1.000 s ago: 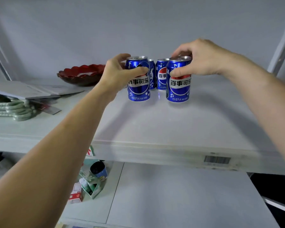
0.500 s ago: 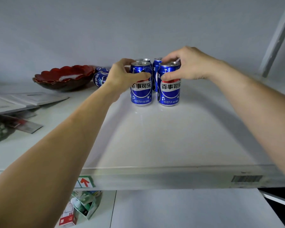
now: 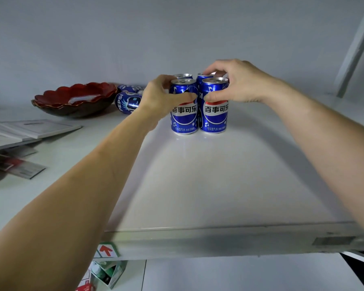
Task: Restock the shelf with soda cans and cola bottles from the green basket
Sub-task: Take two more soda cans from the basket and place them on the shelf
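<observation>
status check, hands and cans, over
Left hand grips front-left can. Right hand grips front-right can. Both standing on shelf. Nothing blocking.

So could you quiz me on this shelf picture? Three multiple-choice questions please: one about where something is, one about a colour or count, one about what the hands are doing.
1. Where is the scalloped bowl?
A. Left of the upright cans
B. Right of them
C. On the lower shelf

2. How many cans stand upright in the cluster?
A. Two
B. Four
C. Six

3. What are the hands doing?
A. Both hang empty
B. Each grips a front can
C. Both hold the bowl

Answers:
1 A, the bowl sits at the left of the shelf.
2 B, two front cans, two tops behind.
3 B, the left hand wraps the left front can, and the right hand holds the right front can.
</observation>
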